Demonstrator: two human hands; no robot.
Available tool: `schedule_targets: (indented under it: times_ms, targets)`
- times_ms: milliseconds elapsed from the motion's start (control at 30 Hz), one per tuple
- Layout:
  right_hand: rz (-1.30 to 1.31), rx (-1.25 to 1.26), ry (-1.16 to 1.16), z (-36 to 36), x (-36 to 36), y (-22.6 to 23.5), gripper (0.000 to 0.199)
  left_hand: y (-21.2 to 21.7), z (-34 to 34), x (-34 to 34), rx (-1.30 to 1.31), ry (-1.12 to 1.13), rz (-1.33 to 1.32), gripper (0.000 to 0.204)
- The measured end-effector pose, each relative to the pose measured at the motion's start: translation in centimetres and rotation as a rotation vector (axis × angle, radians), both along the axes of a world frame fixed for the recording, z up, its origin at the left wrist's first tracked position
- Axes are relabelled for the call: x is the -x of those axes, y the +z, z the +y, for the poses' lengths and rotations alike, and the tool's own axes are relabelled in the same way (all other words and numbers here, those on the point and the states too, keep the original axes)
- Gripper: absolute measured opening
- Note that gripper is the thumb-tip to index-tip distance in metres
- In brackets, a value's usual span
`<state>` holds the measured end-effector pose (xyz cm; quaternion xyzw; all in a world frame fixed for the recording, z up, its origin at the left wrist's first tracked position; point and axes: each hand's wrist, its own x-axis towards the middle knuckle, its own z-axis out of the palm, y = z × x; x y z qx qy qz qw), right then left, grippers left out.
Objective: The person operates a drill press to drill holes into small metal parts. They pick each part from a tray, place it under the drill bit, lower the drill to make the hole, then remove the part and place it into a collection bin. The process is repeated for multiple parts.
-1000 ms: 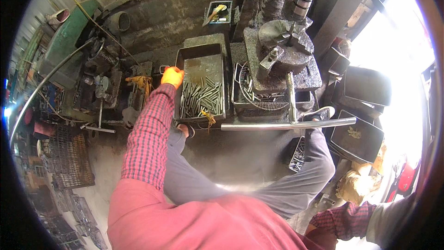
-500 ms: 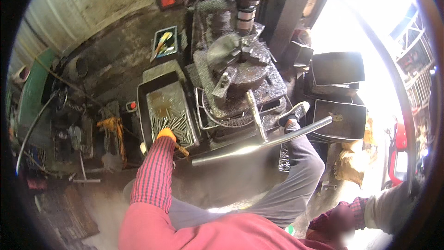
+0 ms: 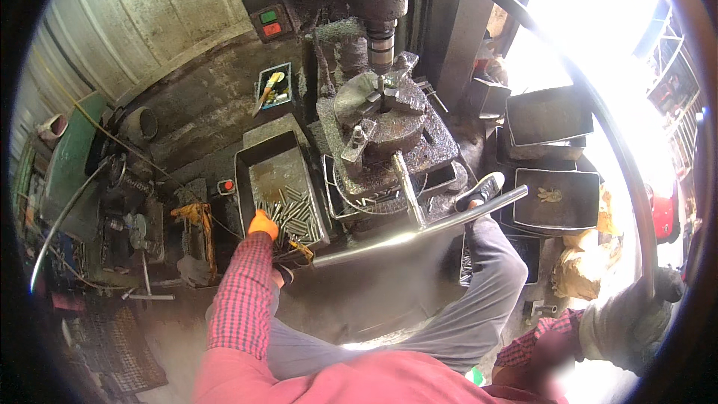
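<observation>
My left hand (image 3: 262, 223), in an orange glove, reaches into the near left part of a metal tray (image 3: 320, 209). It is beside a heap of short metal pins (image 3: 295, 213); its fingers are too small and hidden to read. At the lower right, my right hand (image 3: 624, 325), in a grey glove, is closed round the lower end of a long curved lever (image 3: 624, 135). In front stands a drill press, its spindle (image 3: 381, 45) above a jawed chuck (image 3: 381, 112). A T-shaped steel bar (image 3: 422, 233) sticks out from the chuck's base toward me.
A switch box (image 3: 269, 21) with green and red buttons hangs at the back. A small blue-rimmed tray (image 3: 274, 86) holds a brush. Dark bins (image 3: 550, 116) stand at the right. A second green machine (image 3: 78, 157) is at the left. My legs straddle the floor below.
My left hand has shifted slightly left among the pins. The view has tilted, showing more of the press head. My right hand appears a little higher, still on the lever.
</observation>
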<state>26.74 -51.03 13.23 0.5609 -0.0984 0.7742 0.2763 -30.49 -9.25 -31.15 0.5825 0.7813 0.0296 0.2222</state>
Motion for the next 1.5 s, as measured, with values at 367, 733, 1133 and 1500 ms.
schedule_targets:
  times_ms: [367,733,1133,1500]
  targets:
    - [0.103,0.003,0.617,1.1,1.5,0.3,0.061,18.7,-5.2,-0.8,-0.606,0.136,-1.290,0.019]
    - [0.310,-0.096,0.628,0.0,0.2,-1.7,0.050,19.1,-6.5,-8.0,-0.655,-0.349,-0.804,0.019]
    - [0.490,-0.355,0.633,1.4,2.0,-3.6,0.045,17.2,-6.2,-7.2,-0.447,-0.054,-1.125,0.018]
    - [0.358,-0.164,0.542,1.8,3.2,0.5,0.049,17.4,-5.5,-6.8,-0.291,0.277,-1.582,0.020]
